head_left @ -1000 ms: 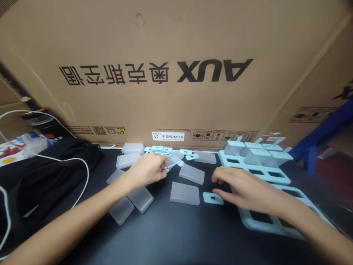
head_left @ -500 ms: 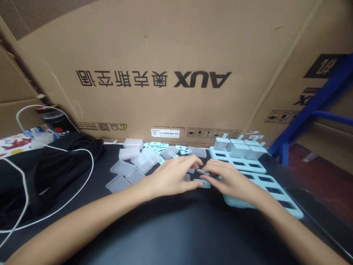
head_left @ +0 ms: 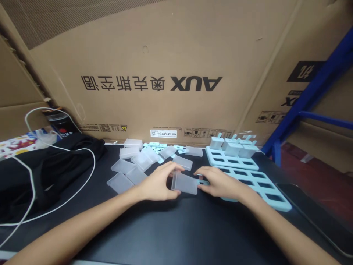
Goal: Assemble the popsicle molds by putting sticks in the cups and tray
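Observation:
A translucent popsicle mould [head_left: 184,183] lies sideways just over the black table, its left end between the thumb and fingers of my left hand [head_left: 158,182]. At its right end sits a light blue popsicle stick [head_left: 203,182], which my right hand [head_left: 220,182] pinches between thumb and fingers. Whether the stick's tip is inside the mould is hard to make out. Behind my left hand lies another translucent mould [head_left: 182,162]. More loose moulds [head_left: 128,152] are spread to the left, with several light blue sticks [head_left: 154,145] among them.
Two light blue tray frames [head_left: 234,166] with rectangular slots stand at right, the far one bearing several moulds with sticks [head_left: 233,147]. A dark flat object [head_left: 311,209] lies at far right. Black cloth [head_left: 55,165], a white cable [head_left: 92,173] and a bottle [head_left: 62,123] are left; a cardboard box [head_left: 151,106] stands behind.
The popsicle mould is now between my hands, held at its left end by my left hand. My right hand has brought a blue stick against its right end. The view has shifted slightly.

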Tool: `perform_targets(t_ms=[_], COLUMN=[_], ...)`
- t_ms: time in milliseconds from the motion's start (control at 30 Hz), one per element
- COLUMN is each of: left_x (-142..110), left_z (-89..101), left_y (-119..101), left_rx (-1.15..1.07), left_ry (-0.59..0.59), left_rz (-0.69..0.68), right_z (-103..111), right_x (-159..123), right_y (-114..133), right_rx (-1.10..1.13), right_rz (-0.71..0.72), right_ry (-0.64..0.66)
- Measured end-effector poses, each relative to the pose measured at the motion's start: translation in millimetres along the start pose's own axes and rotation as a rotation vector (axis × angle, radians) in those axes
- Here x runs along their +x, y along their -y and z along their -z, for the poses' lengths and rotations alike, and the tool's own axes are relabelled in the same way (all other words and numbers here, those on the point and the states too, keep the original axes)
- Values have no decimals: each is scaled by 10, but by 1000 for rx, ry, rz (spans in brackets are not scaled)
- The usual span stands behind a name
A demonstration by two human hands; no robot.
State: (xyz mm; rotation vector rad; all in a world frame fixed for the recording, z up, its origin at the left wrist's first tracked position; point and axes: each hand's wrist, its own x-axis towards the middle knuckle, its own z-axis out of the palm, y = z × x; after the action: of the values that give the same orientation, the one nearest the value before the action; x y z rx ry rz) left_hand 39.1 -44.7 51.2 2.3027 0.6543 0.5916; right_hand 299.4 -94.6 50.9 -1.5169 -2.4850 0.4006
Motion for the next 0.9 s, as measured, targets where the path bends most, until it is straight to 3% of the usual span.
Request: perform_targets(t_ms=[133, 267, 400, 467, 600, 700, 833, 900], left_x=[-24, -44, -58, -66, -82, -81, -60, -53], left_z=[-140, -242, -286, -297, -331, -386, -438, -424], left_y=[41, 92, 103, 97, 95, 117, 158, 164], left_rx=[-470, -700, -587, -452, -253, -246, -293, -214], left_ry=[-79, -131, -197, -220, -237, -243, -310, -319], left_rz=[-98, -199, -231, -211, -179, -214, -264, -268], right_z=[18, 103, 266, 315, 258, 130, -19, -69], right_x=[7, 17, -8, -30, -39, -3, 57, 77], right_y=[10, 18, 119, 215, 429, 555, 646, 664], right_rx=[-22, -20, 209, 387, 703, 864, 910, 899], right_rz=[-14, 6, 6, -49, -113, -131, -185, -202], right_ry=[-2, -110, -344, -397, -429, -406, -387, -415])
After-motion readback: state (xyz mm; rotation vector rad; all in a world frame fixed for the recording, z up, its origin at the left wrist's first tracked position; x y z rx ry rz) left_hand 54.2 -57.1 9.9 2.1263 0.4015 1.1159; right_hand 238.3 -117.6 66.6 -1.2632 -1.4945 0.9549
